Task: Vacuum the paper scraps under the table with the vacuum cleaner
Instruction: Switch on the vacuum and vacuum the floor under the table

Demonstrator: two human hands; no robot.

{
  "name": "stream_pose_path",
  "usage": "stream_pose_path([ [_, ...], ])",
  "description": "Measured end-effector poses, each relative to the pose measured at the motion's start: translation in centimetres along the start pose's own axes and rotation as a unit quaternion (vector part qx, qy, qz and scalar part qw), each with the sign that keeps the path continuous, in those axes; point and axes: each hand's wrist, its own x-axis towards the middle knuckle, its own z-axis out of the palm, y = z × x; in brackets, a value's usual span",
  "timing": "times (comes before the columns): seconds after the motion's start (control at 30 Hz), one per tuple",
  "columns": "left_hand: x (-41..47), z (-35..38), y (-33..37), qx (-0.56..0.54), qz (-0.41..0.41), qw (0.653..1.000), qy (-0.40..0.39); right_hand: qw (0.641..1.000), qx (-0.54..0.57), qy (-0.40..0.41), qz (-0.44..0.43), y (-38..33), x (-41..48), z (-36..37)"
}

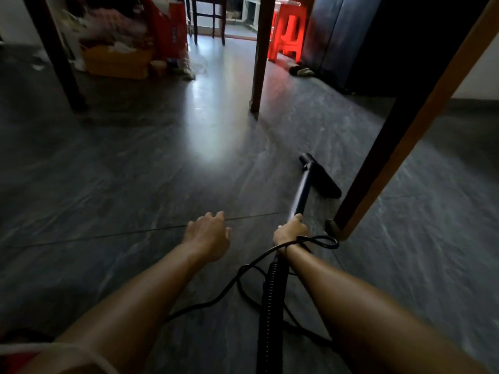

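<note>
Grey marbled floor (135,168) tiles, dim light, one bright reflection patch mid-frame. View is low, under the desk; three dark wooden desk legs visible, the nearest desk leg (405,147) slanting down at right.

Right hand (291,231): fingers wrapped fully round the vacuum wand (301,194), fist closed, thumb side toward the nozzle. Wand runs forward from the fist to the floor nozzle (321,176), a dark T-shaped bar lying flat on the tiles just beside the nearest leg's lower part. Ribbed black hose (270,306) trails back from the fist along the right forearm toward the bottom edge. Thin black power cord (318,240) loops over the right wrist and curls on the floor between the two forearms.

Left hand (209,232): palm down, fingers loosely curled and slightly apart, holding nothing; whether the fingertips touch the tiles cannot be told.

Paper scraps: none can be made out on the tiles near the nozzle; image is blurred.

Background, far: cardboard box (116,60) of clutter at left, red plastic stool (290,33) at right.
</note>
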Motion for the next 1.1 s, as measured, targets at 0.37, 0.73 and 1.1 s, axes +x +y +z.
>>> stream_pose_path([
  [0.37, 3.7, -0.7, -7.3, -0.005, -0.082, 0.997, 0.006, 0.928, -0.202, -0.259, -0.175, -7.7, -0.8, 10.2],
  [0.73, 3.9, 0.7, -10.5, -0.002, -0.125, 0.992, -0.01, 0.951, -0.151, -0.218, -0.157, -10.6, 1.7, 14.5],
  [1.1, 4.0, -3.6, -16.3, -0.1, -0.207, 0.969, 0.084, 0.835, -0.159, -0.436, -0.295, -11.3, -5.4, 21.9],
])
